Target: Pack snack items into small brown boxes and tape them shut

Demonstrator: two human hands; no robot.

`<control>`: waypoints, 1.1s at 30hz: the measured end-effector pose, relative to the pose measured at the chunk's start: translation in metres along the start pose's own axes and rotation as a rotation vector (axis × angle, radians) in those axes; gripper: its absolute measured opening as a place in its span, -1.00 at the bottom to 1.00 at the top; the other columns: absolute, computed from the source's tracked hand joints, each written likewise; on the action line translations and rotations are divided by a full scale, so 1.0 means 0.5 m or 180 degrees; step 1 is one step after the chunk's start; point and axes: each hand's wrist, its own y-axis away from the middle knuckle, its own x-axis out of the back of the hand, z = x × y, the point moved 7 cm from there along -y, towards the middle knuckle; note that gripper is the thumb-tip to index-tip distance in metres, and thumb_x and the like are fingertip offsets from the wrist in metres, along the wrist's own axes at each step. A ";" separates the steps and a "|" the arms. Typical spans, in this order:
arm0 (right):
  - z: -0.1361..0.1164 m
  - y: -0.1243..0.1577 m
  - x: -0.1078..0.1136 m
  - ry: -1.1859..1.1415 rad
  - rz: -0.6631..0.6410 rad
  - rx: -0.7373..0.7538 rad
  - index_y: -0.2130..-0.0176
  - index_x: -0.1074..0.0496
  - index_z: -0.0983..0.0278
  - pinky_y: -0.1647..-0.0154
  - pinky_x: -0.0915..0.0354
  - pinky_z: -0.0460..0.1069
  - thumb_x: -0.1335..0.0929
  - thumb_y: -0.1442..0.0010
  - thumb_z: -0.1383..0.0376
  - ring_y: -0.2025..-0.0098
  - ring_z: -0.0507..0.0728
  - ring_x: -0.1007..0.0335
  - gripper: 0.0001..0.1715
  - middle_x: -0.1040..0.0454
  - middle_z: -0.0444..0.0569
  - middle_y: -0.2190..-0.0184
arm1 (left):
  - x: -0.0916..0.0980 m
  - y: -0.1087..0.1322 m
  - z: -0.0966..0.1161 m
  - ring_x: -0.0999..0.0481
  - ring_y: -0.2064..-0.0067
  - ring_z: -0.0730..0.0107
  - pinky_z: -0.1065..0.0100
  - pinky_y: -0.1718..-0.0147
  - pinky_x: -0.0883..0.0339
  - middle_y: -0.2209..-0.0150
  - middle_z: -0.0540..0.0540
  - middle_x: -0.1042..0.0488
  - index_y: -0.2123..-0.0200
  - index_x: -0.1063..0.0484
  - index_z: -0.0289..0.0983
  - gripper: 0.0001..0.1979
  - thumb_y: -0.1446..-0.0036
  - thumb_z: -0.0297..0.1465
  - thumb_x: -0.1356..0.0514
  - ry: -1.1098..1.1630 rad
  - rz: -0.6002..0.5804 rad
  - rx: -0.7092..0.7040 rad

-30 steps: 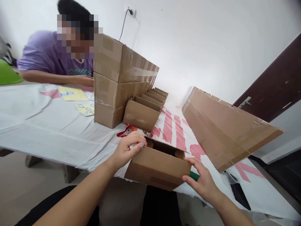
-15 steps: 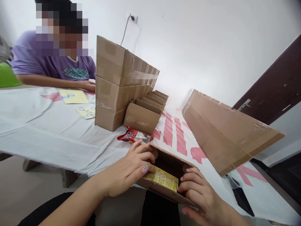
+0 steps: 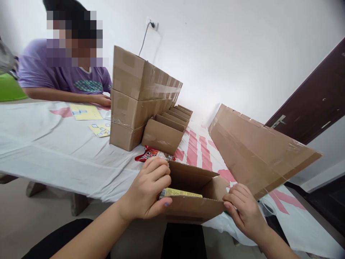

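The open cardboard box (image 3: 192,209) runs lengthwise between the left hand (image 3: 149,189), curled around its left end, and the right hand (image 3: 242,205), bunched at its right corner, grip unclear, while the yellow pack (image 3: 183,192) inside lies lengthwise just right of the nearer left hand.

Open box (image 3: 188,210): room behind yellow pack (image 3: 184,193); cardboard panel (image 3: 258,151) obstructs far right; depth hard to judge.

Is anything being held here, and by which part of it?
The open cardboard box: the left hand holds it at its left end, the right hand at its right end.
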 end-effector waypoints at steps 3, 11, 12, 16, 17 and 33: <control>0.023 -0.029 -0.019 -0.0709 -0.0603 -0.0614 0.25 -0.41 0.22 0.34 -0.28 0.00 -0.11 -0.37 0.26 0.41 0.09 -0.34 -0.66 -0.41 -0.08 0.49 | 0.007 0.012 0.013 -0.35 0.22 0.12 0.03 0.15 -0.19 0.44 -0.10 -0.36 0.47 -0.27 -0.21 -0.87 -0.08 -0.35 -0.02 -0.0392 0.0612 -0.0251; 0.033 -0.109 -0.108 -0.1166 -0.2346 -0.1015 -0.08 -0.39 0.16 0.22 -0.39 -0.02 -0.45 0.00 0.26 0.18 0.15 -0.49 -0.38 -0.52 -0.01 0.07 | -0.003 0.014 0.031 -0.45 0.21 0.13 0.06 0.18 -0.26 0.38 -0.14 -0.44 0.49 -0.28 -0.23 -0.86 -0.08 -0.34 -0.05 -0.0246 0.0682 -0.0449; 0.031 -0.113 -0.121 -0.0943 -0.2489 -0.0946 -0.11 -0.37 0.16 0.23 -0.39 -0.01 -0.47 0.07 0.27 0.19 0.17 -0.49 -0.29 -0.53 0.00 0.08 | -0.004 0.014 0.030 -0.44 0.22 0.13 0.06 0.18 -0.26 0.40 -0.14 -0.44 0.49 -0.28 -0.23 -0.84 -0.10 -0.32 -0.04 -0.0190 0.0627 -0.0430; 0.021 -0.116 -0.159 -0.0472 -0.2886 -0.0661 -0.14 -0.36 0.17 0.31 -0.34 -0.02 -0.51 0.20 0.24 0.26 0.20 -0.50 -0.13 -0.57 -0.01 0.17 | -0.011 0.014 0.020 -0.43 0.17 0.13 0.06 0.15 -0.26 0.40 -0.13 -0.46 0.46 -0.31 -0.24 -0.80 -0.15 -0.30 -0.02 -0.0076 0.0423 -0.0283; 0.021 -0.116 -0.163 -0.0497 -0.2909 -0.0651 -0.14 -0.35 0.17 0.33 -0.33 -0.03 -0.50 0.19 0.23 0.27 0.19 -0.49 -0.12 -0.57 -0.01 0.18 | -0.014 0.014 0.018 -0.43 0.15 0.12 0.06 0.13 -0.27 0.38 -0.14 -0.46 0.45 -0.32 -0.24 -0.81 -0.15 -0.31 -0.02 -0.0053 0.0377 -0.0234; -0.007 -0.114 -0.156 -0.1155 -0.3032 -0.0421 -0.15 -0.33 0.08 0.24 -0.34 -0.04 -0.40 0.02 0.32 0.16 0.18 -0.51 -0.29 -0.55 -0.06 0.07 | -0.041 0.015 0.012 -0.39 -0.04 0.07 0.05 -0.02 -0.27 0.29 -0.13 -0.45 0.41 -0.38 -0.22 -0.97 -0.04 -0.40 -0.16 0.0090 0.0192 0.0092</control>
